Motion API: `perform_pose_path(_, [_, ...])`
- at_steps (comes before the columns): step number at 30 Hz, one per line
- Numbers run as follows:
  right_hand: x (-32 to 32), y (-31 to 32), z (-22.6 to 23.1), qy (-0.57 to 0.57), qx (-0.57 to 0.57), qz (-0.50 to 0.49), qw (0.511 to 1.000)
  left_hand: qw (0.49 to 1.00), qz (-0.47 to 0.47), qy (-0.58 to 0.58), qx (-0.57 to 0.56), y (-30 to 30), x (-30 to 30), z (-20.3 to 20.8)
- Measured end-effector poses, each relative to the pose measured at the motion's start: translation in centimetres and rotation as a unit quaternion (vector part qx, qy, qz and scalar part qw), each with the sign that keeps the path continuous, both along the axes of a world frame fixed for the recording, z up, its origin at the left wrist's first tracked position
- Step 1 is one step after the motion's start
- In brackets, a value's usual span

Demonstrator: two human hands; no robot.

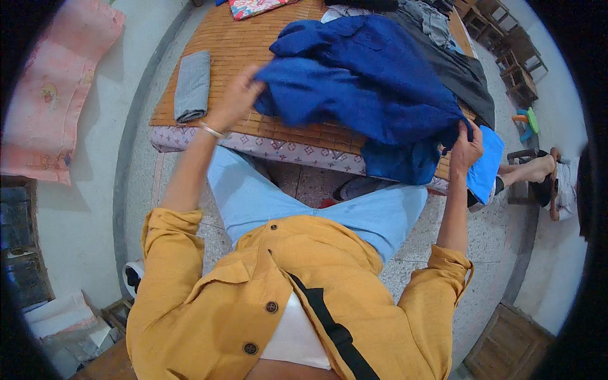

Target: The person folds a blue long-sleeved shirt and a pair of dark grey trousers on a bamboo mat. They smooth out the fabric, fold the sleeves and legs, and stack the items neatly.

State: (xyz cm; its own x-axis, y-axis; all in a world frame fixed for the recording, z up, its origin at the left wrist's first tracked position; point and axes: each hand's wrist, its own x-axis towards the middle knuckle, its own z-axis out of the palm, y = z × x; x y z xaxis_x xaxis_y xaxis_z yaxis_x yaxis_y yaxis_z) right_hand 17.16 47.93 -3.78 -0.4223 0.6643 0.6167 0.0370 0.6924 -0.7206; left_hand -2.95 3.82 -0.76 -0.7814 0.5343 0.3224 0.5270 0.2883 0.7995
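A dark blue garment (354, 76), loosely bunched, spreads over the bamboo mat (228, 38) and hangs partly over the near edge. At its left corner my left hand (240, 95), somewhat blurred, has its fingertips closed on the cloth; a bracelet is on that wrist. My right hand (467, 149) pinches the garment's right corner beside the mat's near right edge. The cut of the garment cannot be made out in these folds. To the left of my left hand lies a grey folded cloth (192, 85).
Dark and grey clothes (459, 73) are heaped at the far right. A bright blue piece (486, 161) sits past my right hand, near another person's bare leg (529, 171). Wooden stools (516, 73) stand along the right wall. A red patterned cloth (253, 6) lies at the far edge.
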Motion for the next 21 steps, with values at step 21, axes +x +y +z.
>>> perform_pose_path(21, [2.4, 0.0, -2.5, 0.002, -0.116, -0.014, 0.993, 0.918, 0.106, 0.024, -0.381, -5.8, 8.8, -7.5])
